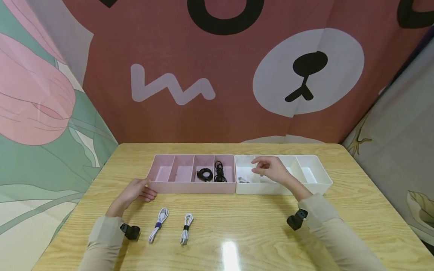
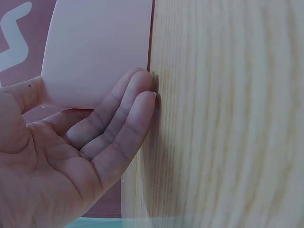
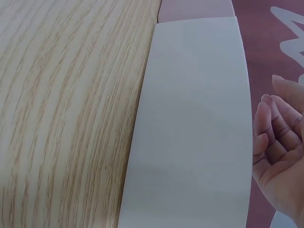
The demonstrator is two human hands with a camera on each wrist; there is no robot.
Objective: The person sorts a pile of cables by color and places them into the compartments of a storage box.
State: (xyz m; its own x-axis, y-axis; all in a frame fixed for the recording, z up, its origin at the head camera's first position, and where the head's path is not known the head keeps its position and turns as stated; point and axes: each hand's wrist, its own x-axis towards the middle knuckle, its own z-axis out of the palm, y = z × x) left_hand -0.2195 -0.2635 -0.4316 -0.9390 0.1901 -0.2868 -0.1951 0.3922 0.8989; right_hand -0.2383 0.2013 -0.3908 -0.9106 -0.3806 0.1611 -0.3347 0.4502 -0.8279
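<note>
My left hand [image 1: 135,191] touches the near left corner of a pink divided box [image 1: 190,187]. In the left wrist view, its thumb is at the box's edge and its fingers lie against the wall, tips at the table. Above a white divided box [image 1: 264,189], my right hand [image 1: 271,168] hovers with loosely bent fingers and nothing between them. A white cable [image 1: 243,180] lies in the white box's leftmost compartment. Coiled black cables, one round [image 1: 205,174] and one long bundle [image 1: 220,172], occupy the pink box's two right compartments.
Two bundled white cables lie on the wooden table [image 1: 237,222] in front of the pink box: one with a blue tie [image 1: 158,225], one with a black tie [image 1: 186,229]. The boxes stand end to end. Behind the table hangs a printed cloth [image 1: 162,120].
</note>
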